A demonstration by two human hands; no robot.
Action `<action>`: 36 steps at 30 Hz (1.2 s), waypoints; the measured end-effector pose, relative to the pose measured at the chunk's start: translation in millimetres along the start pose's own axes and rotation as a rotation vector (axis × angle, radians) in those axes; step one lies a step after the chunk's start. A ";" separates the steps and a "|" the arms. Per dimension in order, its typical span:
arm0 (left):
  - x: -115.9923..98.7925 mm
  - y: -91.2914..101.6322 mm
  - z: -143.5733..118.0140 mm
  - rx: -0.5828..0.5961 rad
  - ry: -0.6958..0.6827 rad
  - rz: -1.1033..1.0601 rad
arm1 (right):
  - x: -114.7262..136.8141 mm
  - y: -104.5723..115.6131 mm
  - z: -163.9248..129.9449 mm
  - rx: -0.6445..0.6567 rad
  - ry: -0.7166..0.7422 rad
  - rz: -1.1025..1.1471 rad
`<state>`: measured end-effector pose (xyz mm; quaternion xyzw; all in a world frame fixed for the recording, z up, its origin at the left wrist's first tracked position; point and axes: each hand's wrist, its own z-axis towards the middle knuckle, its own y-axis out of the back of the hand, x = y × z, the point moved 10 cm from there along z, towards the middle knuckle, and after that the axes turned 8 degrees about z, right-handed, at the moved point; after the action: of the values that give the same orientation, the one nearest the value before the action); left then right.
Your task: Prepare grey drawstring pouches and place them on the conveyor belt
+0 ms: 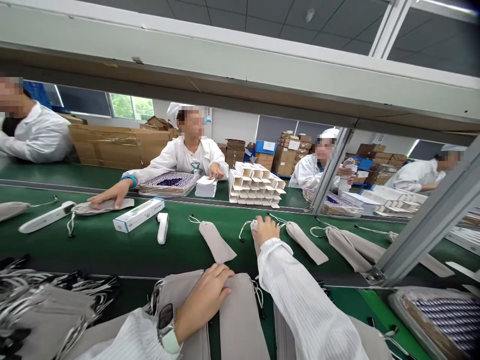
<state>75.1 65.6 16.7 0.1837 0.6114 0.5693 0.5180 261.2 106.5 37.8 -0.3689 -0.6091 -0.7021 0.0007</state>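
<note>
My right hand (267, 230) reaches out over the green belt, its fingers curled over the corded end of a grey drawstring pouch (257, 246); hand and sleeve hide most of it. Nearer to me, my left hand (206, 296) lies with fingers extended across flat grey pouches, one of them a long pouch (242, 315). On the belt, one loose pouch (216, 242) lies left of my right hand and another pouch (306, 242) lies to its right, cords pointing away from me.
Several grey pouches (48, 310) are heaped at lower left. The belt carries a white box (138, 215) and a white handheld device (162, 228). Opposite, a co-worker's hand (112, 194) rests on a pouch beside stacked open boxes (255, 186). A metal post (423, 215) slants at right.
</note>
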 end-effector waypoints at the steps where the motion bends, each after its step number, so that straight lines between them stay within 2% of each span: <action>1: 0.8 0.0 0.3 0.001 0.008 -0.009 | 13.2 -5.7 -4.6 0.071 0.070 0.010; 3: 2.1 0.4 0.7 0.000 0.022 -0.018 | 36.9 -28.1 -18.4 0.284 0.195 0.046; 6: 3.6 1.8 0.6 -0.004 0.042 -0.027 | 62.7 -76.0 -53.1 0.719 0.371 0.089; 8: 4.6 2.9 0.5 -0.008 0.054 -0.038 | 70.0 -94.4 -68.7 0.860 0.464 0.060; 12: 5.5 1.7 1.0 0.004 0.054 -0.039 | 67.4 -106.0 -69.6 0.886 0.491 -0.008; 21: 2.8 3.5 -0.1 -0.031 0.015 -0.014 | 72.4 -105.8 -81.5 0.971 0.505 0.001; 24: 5.4 11.9 1.5 -0.074 0.048 -0.182 | 64.6 -108.2 -81.5 1.038 0.482 0.022; 28: 5.7 25.8 5.1 -0.121 0.037 -0.534 | 51.7 -100.3 -77.2 1.133 0.397 0.266; 30: 4.6 24.4 5.8 -0.082 0.030 -0.653 | 53.1 -91.0 -74.3 1.132 0.397 0.402; 31: 4.1 22.1 5.5 -0.058 0.032 -0.670 | 56.6 -85.6 -69.3 1.083 0.404 0.458; 34: 2.6 16.2 3.6 -0.042 0.028 -0.512 | 71.4 -69.8 -34.9 0.697 0.378 0.516; 36: -2.3 12.2 2.6 -0.039 -0.014 -0.342 | 86.5 -74.6 -14.7 0.487 0.326 0.448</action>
<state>73.7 68.5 28.9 0.0708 0.6189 0.4833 0.6152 157.1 152.0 19.2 -0.3656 -0.6544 -0.5684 0.3393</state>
